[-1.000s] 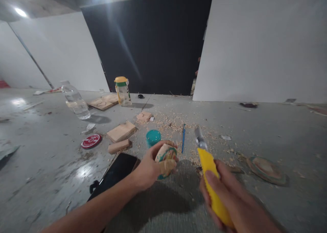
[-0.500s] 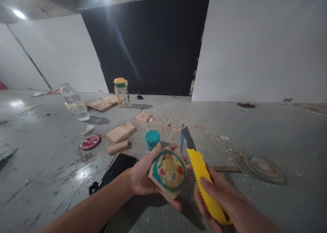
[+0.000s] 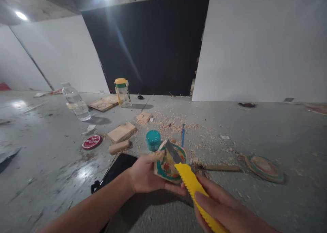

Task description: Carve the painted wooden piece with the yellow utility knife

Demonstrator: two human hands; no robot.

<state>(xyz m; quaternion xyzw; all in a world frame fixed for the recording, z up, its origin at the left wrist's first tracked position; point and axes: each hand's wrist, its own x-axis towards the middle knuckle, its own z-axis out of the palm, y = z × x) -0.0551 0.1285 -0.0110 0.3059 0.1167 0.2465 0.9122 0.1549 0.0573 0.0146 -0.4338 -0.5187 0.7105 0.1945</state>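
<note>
My left hand (image 3: 146,173) is closed around a painted wooden block (image 3: 166,166), its thumb on the near left edge and its fingers underneath. The block's face carries a teal ring with yellow and red patches inside. In my right hand (image 3: 217,199) is a yellow utility knife (image 3: 195,188), gripped by its handle with the thumb along the side. Its grey blade (image 3: 173,152) lies across the upper part of the block; I cannot tell whether the edge bites into the wood. Just behind the block stands a teal-lidded jar (image 3: 153,139).
Wood shavings (image 3: 168,122) and a blue brush (image 3: 183,136) lie ahead. Wood pieces (image 3: 122,132), a red disc (image 3: 92,142) and a black phone-like object (image 3: 119,168) are left. Bottles (image 3: 76,102) stand farther back. A wooden-handled tool (image 3: 222,168) and a round painted piece (image 3: 264,168) lie right.
My right hand has brought the knife left, so its blade now overlaps the block's top. My left hand has tilted the block away and shifted it slightly upward.
</note>
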